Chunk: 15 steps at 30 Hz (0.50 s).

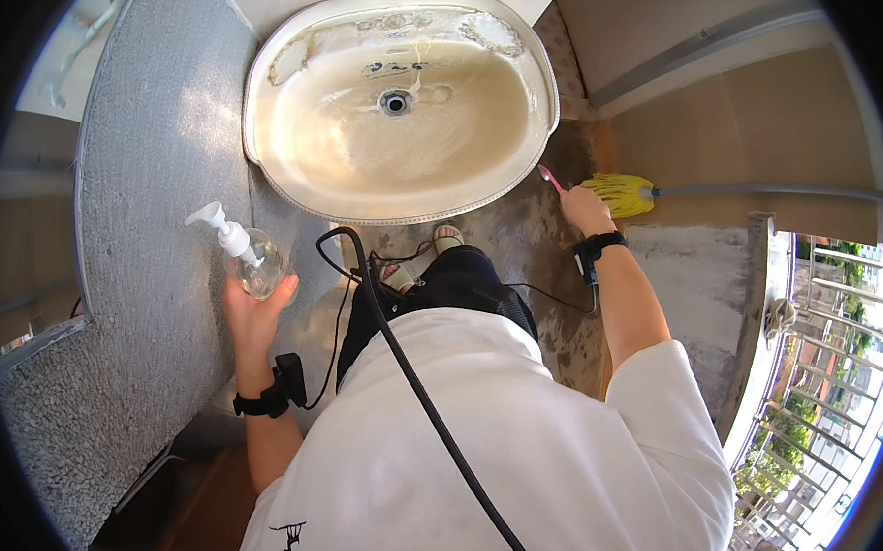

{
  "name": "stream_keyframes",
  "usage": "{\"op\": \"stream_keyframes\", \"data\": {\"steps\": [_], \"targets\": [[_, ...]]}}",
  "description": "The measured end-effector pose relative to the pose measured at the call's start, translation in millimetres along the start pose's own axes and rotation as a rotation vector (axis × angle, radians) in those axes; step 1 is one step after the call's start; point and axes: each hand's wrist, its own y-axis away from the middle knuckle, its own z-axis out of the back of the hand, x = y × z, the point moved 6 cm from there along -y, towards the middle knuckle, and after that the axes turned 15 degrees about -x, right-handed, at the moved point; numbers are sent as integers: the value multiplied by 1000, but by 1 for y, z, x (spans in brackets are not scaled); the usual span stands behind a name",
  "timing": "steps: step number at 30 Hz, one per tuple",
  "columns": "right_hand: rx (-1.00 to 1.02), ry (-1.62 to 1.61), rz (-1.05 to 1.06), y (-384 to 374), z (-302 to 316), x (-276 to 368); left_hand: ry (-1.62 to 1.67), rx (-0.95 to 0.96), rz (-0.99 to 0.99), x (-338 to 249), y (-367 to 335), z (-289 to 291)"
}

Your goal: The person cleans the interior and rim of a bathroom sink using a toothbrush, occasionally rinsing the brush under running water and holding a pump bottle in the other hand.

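My left hand (252,318) is wrapped round a clear pump bottle (262,268) with a white pump head, held upright to the left of the sink. Between the fingers of my right hand (586,211) is a slim pink toothbrush (554,180). Its head points up and left, close to the sink's right front rim but apart from it. The oval, cream-coloured sink (404,216) lies ahead of me, its basin stained and worn around the drain (395,103).
A yellow mop head (623,195) on a grey pole is just beyond my right hand. A rough grey wall (167,189) stands on the left, a barred window (829,357) on the right. A black cable (417,385) hangs across my front.
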Motion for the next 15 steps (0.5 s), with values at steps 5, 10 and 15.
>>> {"op": "stream_keyframes", "data": {"steps": [5, 10, 15], "targets": [[10, 10, -95, -3, 12, -2, 106, -109, 0, -12, 3, -11], [-15, -47, 115, -62, 47, 36, 155, -149, 7, -20, 11, -18], [80, -249, 50, -167, 33, 75, 81, -271, -42, -33, 26, -25]]}}
